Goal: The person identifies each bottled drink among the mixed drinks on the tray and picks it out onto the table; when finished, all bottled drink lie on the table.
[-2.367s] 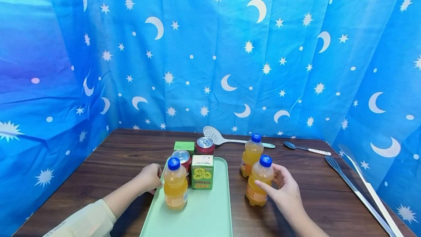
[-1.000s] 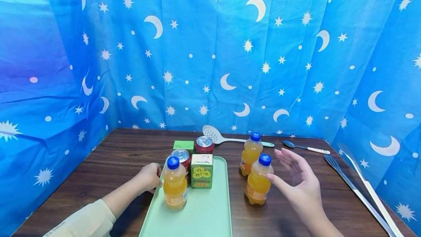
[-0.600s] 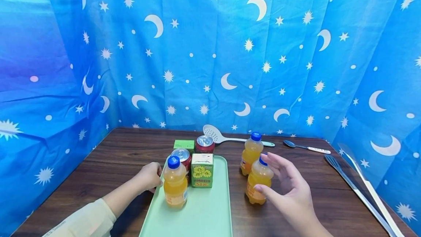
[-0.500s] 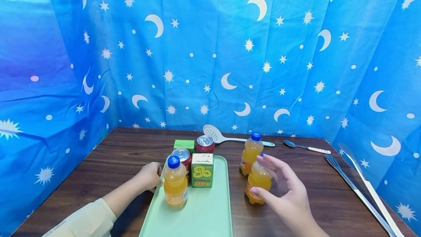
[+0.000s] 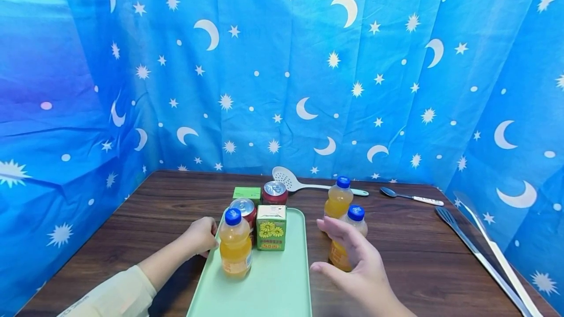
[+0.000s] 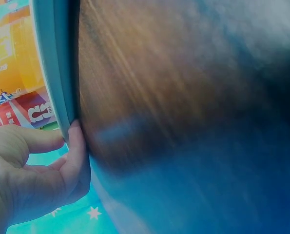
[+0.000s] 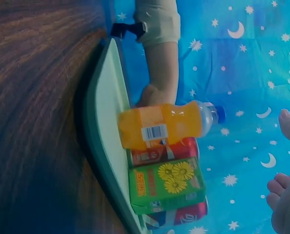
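A mint-green tray (image 5: 282, 283) lies on the dark wooden table. On it stand an orange drink bottle with a blue cap (image 5: 235, 251), a green flower-printed carton (image 5: 270, 229) and a red can (image 5: 244, 208). My left hand (image 5: 203, 236) grips the tray's left rim (image 6: 57, 73), with the fingers (image 6: 79, 146) curled against it. Two more orange bottles stand right of the tray, one nearer (image 5: 358, 220) and one farther (image 5: 338, 199). My right hand (image 5: 348, 258) hovers in front of the nearer one with fingers spread, holding nothing. In the right wrist view only its fingertips (image 7: 283, 195) show.
A second red can (image 5: 274, 193) and a small green box (image 5: 246, 194) stand just beyond the tray. A white slotted spoon (image 5: 286, 179), a metal spoon (image 5: 411, 198) and long tongs (image 5: 480, 253) lie at the back and right. Blue star-printed cloth walls in the table.
My right hand let go of the nearer bottle, lifted off to the right, then swept back left and down in front of it. The left hand stayed on the tray rim.
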`<state>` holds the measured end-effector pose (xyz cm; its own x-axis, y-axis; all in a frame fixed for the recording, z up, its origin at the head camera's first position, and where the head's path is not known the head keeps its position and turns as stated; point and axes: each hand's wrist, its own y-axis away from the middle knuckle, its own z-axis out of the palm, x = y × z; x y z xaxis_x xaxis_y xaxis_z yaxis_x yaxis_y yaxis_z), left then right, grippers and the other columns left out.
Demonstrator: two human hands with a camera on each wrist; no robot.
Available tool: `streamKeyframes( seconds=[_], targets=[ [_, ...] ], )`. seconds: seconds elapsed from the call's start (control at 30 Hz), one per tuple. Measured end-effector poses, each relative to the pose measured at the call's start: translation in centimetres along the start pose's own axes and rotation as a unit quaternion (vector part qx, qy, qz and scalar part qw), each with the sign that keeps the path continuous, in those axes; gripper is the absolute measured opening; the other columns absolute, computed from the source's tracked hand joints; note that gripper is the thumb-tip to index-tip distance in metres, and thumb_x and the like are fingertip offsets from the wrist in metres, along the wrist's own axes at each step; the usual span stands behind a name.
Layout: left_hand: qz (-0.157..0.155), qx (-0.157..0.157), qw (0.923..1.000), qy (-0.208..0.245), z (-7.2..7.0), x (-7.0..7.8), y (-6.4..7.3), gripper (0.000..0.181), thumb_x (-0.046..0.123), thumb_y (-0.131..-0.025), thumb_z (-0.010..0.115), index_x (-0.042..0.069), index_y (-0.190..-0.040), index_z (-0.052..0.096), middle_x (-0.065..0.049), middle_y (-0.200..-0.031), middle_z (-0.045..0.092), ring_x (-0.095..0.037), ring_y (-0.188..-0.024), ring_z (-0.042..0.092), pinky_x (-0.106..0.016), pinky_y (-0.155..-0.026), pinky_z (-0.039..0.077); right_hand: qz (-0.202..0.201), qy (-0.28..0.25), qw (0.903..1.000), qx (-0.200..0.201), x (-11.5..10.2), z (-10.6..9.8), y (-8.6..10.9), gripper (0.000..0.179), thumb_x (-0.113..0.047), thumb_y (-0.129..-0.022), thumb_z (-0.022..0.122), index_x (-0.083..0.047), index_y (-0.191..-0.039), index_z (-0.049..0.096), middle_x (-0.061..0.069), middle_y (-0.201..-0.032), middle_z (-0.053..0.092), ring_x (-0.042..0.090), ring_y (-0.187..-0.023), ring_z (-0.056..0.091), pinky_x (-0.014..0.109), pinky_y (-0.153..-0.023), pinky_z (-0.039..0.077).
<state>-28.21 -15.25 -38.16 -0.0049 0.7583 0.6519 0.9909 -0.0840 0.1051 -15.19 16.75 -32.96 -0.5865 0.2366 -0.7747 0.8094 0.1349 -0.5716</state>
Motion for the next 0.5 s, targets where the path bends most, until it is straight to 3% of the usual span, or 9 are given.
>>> streamKeyframes(
  seconds=[0.13,0.33,0.5],
  targets=[
    [0.002,0.001,1.0000,-0.002,0.0,0.0,0.0,0.027,-0.014,-0.073,0.068,0.000,-0.079,0.045,-0.013,-0.073,0.045,-0.023,-0.061,0.055,-0.032,-0.047,0.055,-0.015,-0.012,0.9998,-0.006,0.3,0.6,-0.1,0.062,-0.006,-0.073,0.079,-0.008,-0.127,0.051,0.000,-0.126,0.058,0.019,-0.119,0.051,0.022,-0.096,0.041],
    [0.003,0.000,1.0000,-0.005,0.0,-0.1,-0.1,0.027,-0.013,-0.073,0.068,0.000,-0.079,0.046,-0.013,-0.073,0.046,-0.022,-0.061,0.055,-0.032,-0.047,0.055,0.015,-0.009,0.9997,-0.015,0.7,1.4,-0.4,0.059,-0.015,-0.074,0.079,-0.014,-0.127,0.052,-0.004,-0.125,0.058,0.014,-0.119,0.051,0.024,-0.098,0.040],
    [0.000,-0.003,1.0000,-0.003,0.0,-0.1,-0.1,0.026,-0.013,-0.074,0.067,0.000,-0.079,0.046,-0.013,-0.073,0.046,-0.022,-0.062,0.055,-0.032,-0.047,0.055,0.024,-0.022,0.9991,-0.025,1.2,2.1,-0.7,0.060,-0.018,-0.074,0.080,-0.012,-0.126,0.052,-0.003,-0.124,0.058,0.014,-0.118,0.052,0.029,-0.097,0.042]
  ],
)
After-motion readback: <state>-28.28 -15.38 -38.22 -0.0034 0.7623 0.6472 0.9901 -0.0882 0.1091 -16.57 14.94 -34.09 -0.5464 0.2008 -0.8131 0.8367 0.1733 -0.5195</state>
